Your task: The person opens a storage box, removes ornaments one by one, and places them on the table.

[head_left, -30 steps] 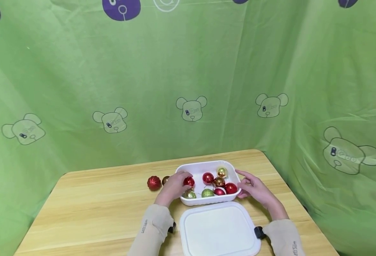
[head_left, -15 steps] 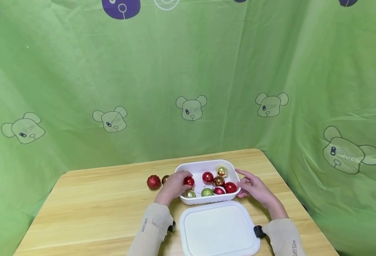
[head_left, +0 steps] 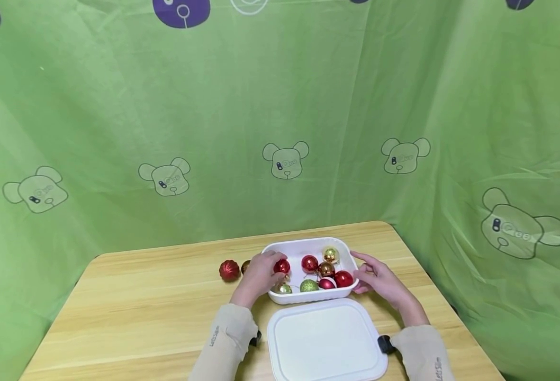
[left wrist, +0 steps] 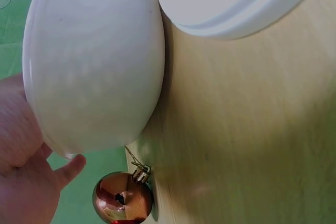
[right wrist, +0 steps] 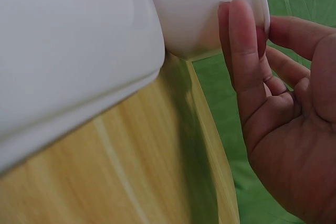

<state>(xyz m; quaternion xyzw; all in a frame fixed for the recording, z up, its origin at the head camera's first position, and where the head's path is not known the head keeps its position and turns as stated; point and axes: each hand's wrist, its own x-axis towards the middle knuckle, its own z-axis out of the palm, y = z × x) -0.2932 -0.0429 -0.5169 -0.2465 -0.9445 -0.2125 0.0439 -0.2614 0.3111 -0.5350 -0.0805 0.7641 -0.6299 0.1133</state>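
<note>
In the head view my left hand (head_left: pixel 260 275) reaches over the left rim of the white container (head_left: pixel 313 297), forefinger and thumb around a red ball (head_left: pixel 282 266) inside. The left wrist view shows this hand (left wrist: pixel 26 166) behind the container wall (left wrist: pixel 94 66), its fingertips mostly hidden. My right hand (head_left: pixel 380 280) grips the container's right end; in the right wrist view this hand (right wrist: pixel 289 108) has its fingers against the outer wall (right wrist: pixel 194 14) and its thumb at the rim. Several red, gold, brown and green balls lie inside, among them a glittery green ball (head_left: pixel 309 286).
A white lid (head_left: pixel 326 341) lies flat in front of the container. Left of the container, a ridged red ball (head_left: pixel 229 271) and a brown ball (left wrist: pixel 123 198) rest on the wooden table (head_left: pixel 142 307). Green cloth (head_left: pixel 223 106) hangs behind and at the sides.
The red ball at my left fingertips has shifted slightly away from me inside the container. My right hand and the container look unmoved.
</note>
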